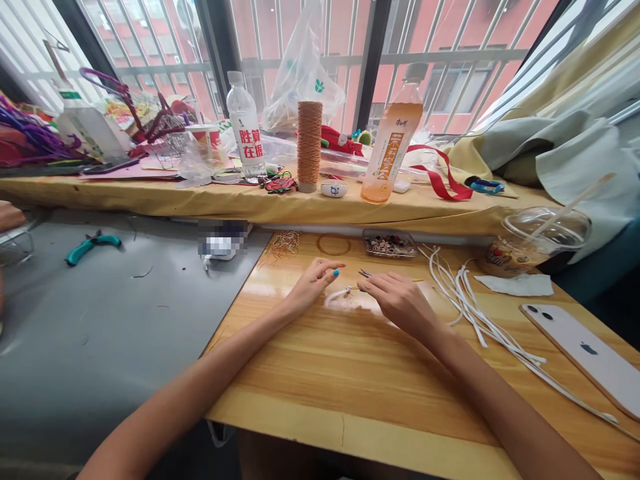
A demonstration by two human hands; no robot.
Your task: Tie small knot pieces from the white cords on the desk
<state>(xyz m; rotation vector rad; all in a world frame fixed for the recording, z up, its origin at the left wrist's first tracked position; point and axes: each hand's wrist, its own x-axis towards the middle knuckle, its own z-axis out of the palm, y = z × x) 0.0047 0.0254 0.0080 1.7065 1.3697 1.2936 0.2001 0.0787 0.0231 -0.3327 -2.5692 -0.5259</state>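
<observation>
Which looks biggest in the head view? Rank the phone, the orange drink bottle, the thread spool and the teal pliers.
1. phone, though nearness to the camera inflates it
2. orange drink bottle
3. thread spool
4. teal pliers

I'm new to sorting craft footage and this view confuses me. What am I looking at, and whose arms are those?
One camera sits on a person's head, looking forward and down, so the two bare arms are the wearer's own. The left hand and right hand meet over a wooden table, pinching a thin white strip between them. To the right lie more white strips and a phone face down. Behind stand a spool of thread and a tea bottle. Teal pliers lie on the grey surface to the left.
</observation>
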